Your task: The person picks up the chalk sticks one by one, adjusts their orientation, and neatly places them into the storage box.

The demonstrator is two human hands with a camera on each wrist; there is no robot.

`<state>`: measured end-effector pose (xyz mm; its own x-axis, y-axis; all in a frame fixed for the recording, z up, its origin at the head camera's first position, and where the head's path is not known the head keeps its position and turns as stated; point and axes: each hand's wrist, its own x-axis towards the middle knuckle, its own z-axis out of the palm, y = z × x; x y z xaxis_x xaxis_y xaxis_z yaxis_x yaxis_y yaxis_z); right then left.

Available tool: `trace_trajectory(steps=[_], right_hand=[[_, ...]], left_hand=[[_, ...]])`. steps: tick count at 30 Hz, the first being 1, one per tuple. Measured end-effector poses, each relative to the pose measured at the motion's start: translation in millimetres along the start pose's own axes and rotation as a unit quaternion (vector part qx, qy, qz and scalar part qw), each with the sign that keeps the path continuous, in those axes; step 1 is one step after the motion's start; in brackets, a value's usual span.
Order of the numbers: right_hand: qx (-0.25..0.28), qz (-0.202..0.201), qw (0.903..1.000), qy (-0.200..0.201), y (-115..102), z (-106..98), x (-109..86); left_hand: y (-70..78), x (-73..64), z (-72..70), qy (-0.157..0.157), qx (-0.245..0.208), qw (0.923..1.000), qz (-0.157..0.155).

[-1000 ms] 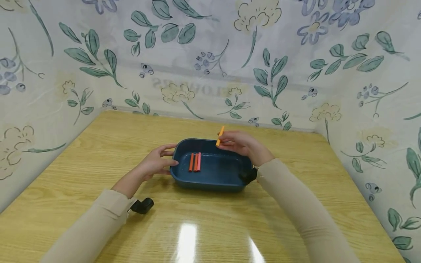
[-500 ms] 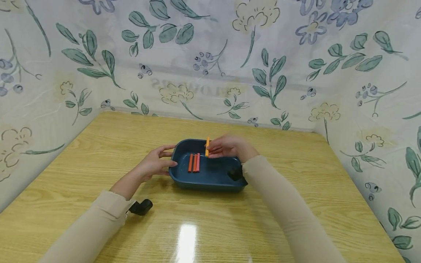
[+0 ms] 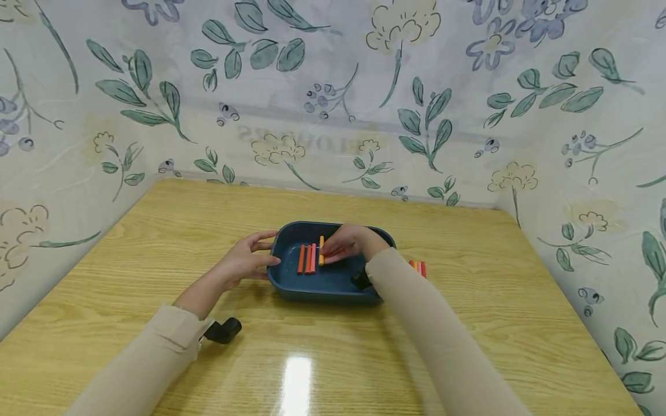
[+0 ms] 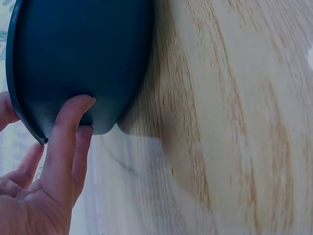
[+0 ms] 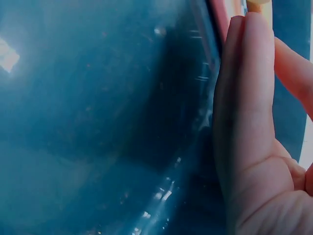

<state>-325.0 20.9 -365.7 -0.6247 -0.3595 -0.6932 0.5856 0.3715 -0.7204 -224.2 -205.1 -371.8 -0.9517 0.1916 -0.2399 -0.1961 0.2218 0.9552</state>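
Observation:
A dark blue rectangular tray (image 3: pixel 322 294) rests on the table. My left hand (image 3: pixel 243 260) grips its left end, thumb and fingers on either side of the rim; in the left wrist view the fingers (image 4: pixel 61 147) press along the tray's wall (image 4: pixel 83 54). Inside the tray, a red stick (image 3: pixel 301 260), an orange-red stick (image 3: pixel 309 260) and a pink stick (image 3: pixel 313 260) lie side by side. Just right of the pink one, my right hand (image 3: pixel 351 240) pinches a yellow-orange stick (image 3: pixel 321 254) low over the tray floor, roughly parallel to the others. Its tip shows past the fingers in the right wrist view.
On the table right of the tray, several red, yellow and pink sticks (image 3: pixel 418 267) lie together, partly hidden by the right sleeve (image 3: pixel 411 294). Flower-patterned cloth (image 3: pixel 333 127) stands behind and beside the wooden table (image 3: pixel 250 370).
My right hand has carried the yellow-orange stick left and down from over the tray's back rim to beside the pink stick. Sticks on the right have come into view. The left hand keeps its grip.

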Motion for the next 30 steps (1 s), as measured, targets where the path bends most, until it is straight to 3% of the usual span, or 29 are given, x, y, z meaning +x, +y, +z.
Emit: trace_trajectory(steps=[10,17,30], right_hand=[[-0.022,0.012,0.9995,0.021,2,4,2.9],[-0.004,0.000,0.9998,0.019,2,2,-0.2],[0.020,-0.102,0.9946,0.002,-11,-9,-21.5]], left_hand=[[-0.8,0.0,0.1,0.000,-0.003,1.0000,0.001],[0.9,1.2,1.1,0.001,0.002,1.0000,0.001],[2.8,0.1,2.1,0.000,-0.002,1.0000,-0.005]])
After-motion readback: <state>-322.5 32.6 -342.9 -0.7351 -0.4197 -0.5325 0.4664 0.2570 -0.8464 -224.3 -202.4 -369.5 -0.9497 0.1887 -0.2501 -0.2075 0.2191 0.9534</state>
